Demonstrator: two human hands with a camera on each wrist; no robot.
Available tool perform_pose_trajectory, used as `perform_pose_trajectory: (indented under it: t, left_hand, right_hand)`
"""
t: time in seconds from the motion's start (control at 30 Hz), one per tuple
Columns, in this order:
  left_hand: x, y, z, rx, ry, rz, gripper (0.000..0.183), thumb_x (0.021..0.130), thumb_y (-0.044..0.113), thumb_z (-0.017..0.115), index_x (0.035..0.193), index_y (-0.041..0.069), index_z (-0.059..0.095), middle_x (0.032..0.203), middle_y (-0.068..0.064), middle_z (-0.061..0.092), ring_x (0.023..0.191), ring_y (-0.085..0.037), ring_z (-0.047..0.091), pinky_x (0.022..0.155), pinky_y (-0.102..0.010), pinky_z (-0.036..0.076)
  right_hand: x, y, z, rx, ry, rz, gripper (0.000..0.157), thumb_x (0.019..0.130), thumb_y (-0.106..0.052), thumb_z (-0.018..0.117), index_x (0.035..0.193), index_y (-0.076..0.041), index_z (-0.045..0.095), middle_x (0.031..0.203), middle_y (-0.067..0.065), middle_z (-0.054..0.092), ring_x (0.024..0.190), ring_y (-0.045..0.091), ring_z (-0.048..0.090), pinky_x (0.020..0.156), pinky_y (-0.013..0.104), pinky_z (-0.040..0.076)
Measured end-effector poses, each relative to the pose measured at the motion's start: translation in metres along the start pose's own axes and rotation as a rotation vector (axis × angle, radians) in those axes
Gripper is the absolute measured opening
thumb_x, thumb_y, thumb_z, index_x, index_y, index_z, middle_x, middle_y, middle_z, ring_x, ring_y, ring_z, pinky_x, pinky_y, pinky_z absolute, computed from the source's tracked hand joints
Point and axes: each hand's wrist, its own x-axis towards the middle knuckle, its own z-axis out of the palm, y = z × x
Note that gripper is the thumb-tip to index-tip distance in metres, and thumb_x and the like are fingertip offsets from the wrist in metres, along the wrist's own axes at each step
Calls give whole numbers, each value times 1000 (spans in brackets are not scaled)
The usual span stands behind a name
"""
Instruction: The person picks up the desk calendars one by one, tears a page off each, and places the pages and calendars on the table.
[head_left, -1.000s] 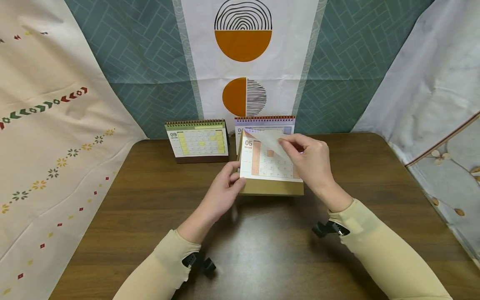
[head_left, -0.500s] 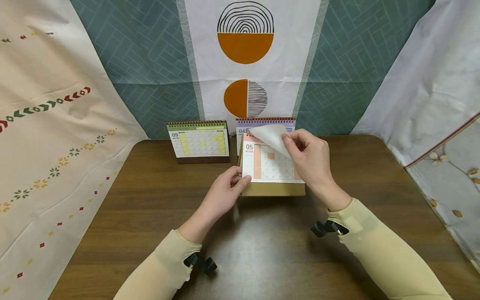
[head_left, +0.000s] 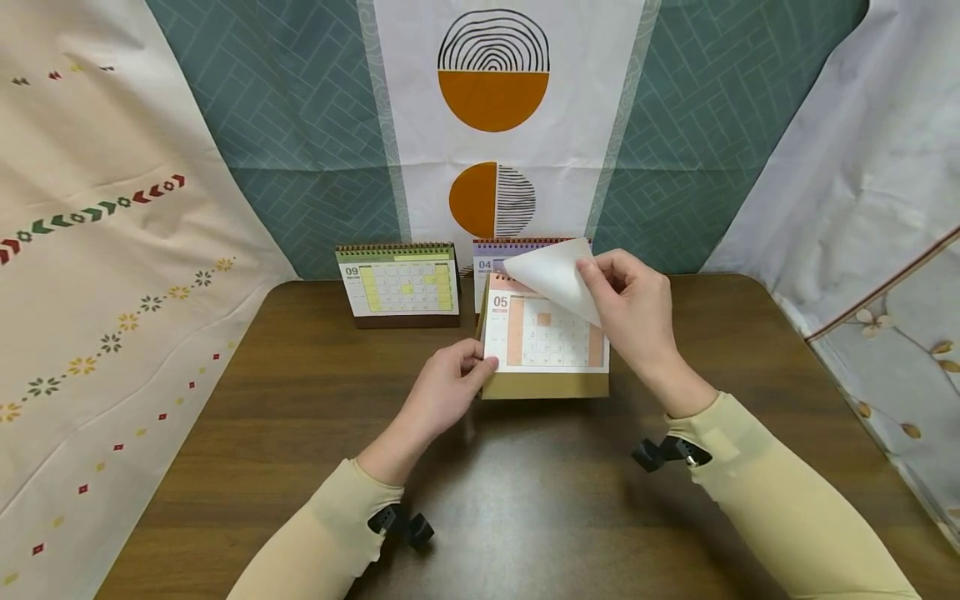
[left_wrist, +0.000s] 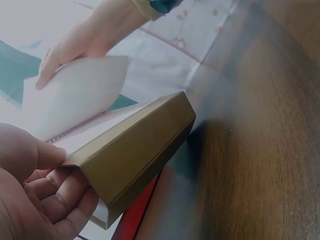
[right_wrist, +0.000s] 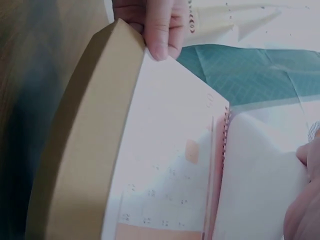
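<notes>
A desk calendar (head_left: pixel 540 354) with an orange-tinted 05 page stands tilted back on a tan cardboard base (left_wrist: pixel 145 135). At its left edge my left hand (head_left: pixel 447 379) grips it, thumb on the front and fingers curled behind the board. My right hand (head_left: pixel 637 308) pinches the free edge of a page (head_left: pixel 558 271), whose blank white back shows. That page is lifted off the 05 sheet and bends up toward the spiral binding (right_wrist: pixel 226 130). In the right wrist view, only part of my right hand shows at the right edge.
A green-topped 09 desk calendar (head_left: pixel 408 287) stands at the back left. Behind the held calendar is a purple 04 calendar (head_left: pixel 483 265), mostly covered. The wooden table (head_left: pixel 337 433) meets patterned cloths (head_left: pixel 300 125) at the back and sides.
My right hand has lifted the page higher and drawn it slightly right, so more of the 05 sheet shows. The calendar sits slightly lower in view; my left hand keeps its grip.
</notes>
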Motion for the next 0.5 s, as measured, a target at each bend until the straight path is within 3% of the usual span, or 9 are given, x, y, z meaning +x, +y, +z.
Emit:
perform_pose_trajectory:
  t: [0.23,0.5]
  left_hand:
    - [1,-1,-1,56,15,35,10,109,15,72,101,10,73,77,4,66,70,-16,56,65,-34,44]
    - [0,-1,-2,129,52,77,6,108,14,74,106,10,77,86,3,72,76,-19,59,70,-38,47]
  right_hand:
    - [10,3,-10,44,-16,122,32,107,-31,77,92,-3,78,72,3,62,70,17,52,61,28,40]
    - [18,4,-16,50,-48,229,37,107,-37,75,98,-2,79,76,0,66,78,18,56,62,27,44]
